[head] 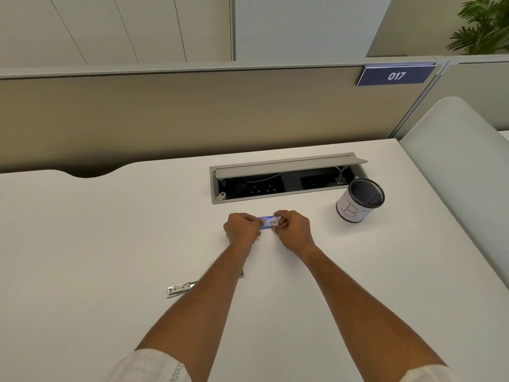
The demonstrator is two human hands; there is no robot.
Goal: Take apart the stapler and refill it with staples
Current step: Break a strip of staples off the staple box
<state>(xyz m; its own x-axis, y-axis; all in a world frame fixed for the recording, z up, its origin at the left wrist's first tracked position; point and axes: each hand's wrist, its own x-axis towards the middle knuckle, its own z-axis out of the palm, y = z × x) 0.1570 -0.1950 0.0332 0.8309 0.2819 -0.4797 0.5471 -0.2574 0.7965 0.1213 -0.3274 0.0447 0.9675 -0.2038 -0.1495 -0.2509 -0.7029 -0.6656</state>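
Blue box, just in front of the cable tray: both ends are covered by fingers of the left hand and right hand. Print too small to read; contents not visible.

Metal stapler part, well in front of the tray, toward its left: middle hidden under the left forearm.

Tray interior: dark, sockets indistinct.

Plant, far behind the tray, to its right: cut off by the frame edge.

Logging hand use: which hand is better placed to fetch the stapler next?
Probably the left hand: the stapler lies partly under its forearm, farther from the right hand; both pinch the box.
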